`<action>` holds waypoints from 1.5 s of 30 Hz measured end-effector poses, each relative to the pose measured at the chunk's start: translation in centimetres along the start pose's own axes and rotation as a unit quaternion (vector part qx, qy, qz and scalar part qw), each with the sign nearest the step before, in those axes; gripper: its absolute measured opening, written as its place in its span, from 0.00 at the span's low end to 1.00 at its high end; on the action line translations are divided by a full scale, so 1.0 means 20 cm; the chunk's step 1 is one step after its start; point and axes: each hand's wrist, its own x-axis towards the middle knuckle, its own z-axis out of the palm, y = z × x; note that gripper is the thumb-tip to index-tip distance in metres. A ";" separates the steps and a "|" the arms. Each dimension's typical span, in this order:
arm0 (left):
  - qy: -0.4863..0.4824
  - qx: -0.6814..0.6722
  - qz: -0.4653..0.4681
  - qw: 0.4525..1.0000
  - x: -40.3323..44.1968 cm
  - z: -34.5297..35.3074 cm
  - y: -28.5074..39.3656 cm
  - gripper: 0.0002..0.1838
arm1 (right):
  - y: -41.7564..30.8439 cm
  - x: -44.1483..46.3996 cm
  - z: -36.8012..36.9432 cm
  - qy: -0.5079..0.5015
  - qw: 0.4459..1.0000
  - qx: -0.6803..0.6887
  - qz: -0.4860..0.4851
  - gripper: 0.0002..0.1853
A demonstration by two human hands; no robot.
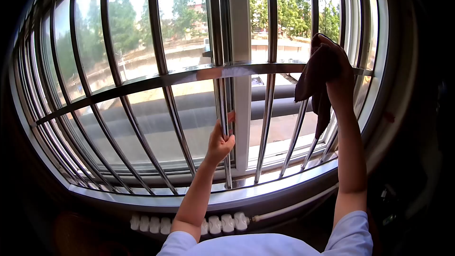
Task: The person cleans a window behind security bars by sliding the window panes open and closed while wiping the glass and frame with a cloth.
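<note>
My left hand (221, 144) is closed around a shiny metal bar (227, 173) of the window grille, below the horizontal crossbar (189, 74). In my raised right hand (342, 87) is a dark brown cloth (318, 73), bunched up with its loose ends hanging down. The cloth lies over an upright bar near the right end of the crossbar and hides part of both. Most fingers of my right hand are out of sight behind the cloth.
Behind the bars stands a sliding window with a white frame (241, 114). A metal sill (265, 190) runs along the grille's foot. Below it are a white radiator (227, 223) and a pipe (294, 205). Trees (182, 4) and grey horizontal pipes show outside.
</note>
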 end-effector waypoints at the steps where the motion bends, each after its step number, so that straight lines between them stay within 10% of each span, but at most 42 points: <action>1: -0.039 -0.017 0.004 0.999 0.02 -0.03 -0.01 0.36 | -0.01 -0.01 0.00 -0.005 1.000 -0.006 0.011 0.25; 7: -0.138 -0.066 -0.082 0.985 0.07 -0.12 0.11 0.41 | 0.01 0.01 0.13 -0.026 0.989 0.113 0.095 0.22; 9: -0.205 -0.174 -0.045 0.962 0.11 -0.11 0.03 0.43 | 0.06 0.08 0.19 0.055 0.998 -0.003 -0.041 0.21; 15: -0.245 -0.204 -0.139 0.938 0.13 -0.12 0.02 0.44 | 0.17 0.15 0.33 0.126 0.984 0.121 -0.036 0.25; 17: -0.076 -0.030 -0.149 0.985 0.06 -0.06 0.07 0.37 | 0.22 0.16 0.34 0.133 0.989 0.064 0.005 0.25; 18: 0.089 0.144 -0.003 0.986 0.02 0.01 0.10 0.32 | 0.25 0.16 0.33 0.133 0.991 0.010 0.001 0.23; 20: 0.289 0.359 0.222 0.860 -0.11 0.14 0.15 0.24 | 0.27 0.15 0.32 0.127 0.991 0.030 0.010 0.22; 23: 0.085 0.286 0.210 0.931 -0.14 0.32 0.15 0.29 | 0.30 0.13 0.29 0.091 0.995 0.044 0.012 0.22; 30: 0.088 0.309 0.126 0.939 0.07 0.43 0.04 0.50 | 0.22 0.09 0.27 0.090 0.993 -0.014 -0.072 0.25; 33: 0.030 0.280 0.176 0.943 0.09 0.45 0.02 0.52 | 0.15 0.14 0.33 0.076 0.936 -0.210 -0.273 0.30; 41: -0.014 0.150 0.142 0.978 0.14 0.51 -0.08 0.39 | 0.08 0.38 0.85 -0.045 0.902 -0.375 -0.208 0.36; 45: -0.011 0.141 0.138 0.980 0.11 0.53 -0.10 0.44 | 0.23 0.69 1.01 0.140 0.847 -0.411 -0.305 0.39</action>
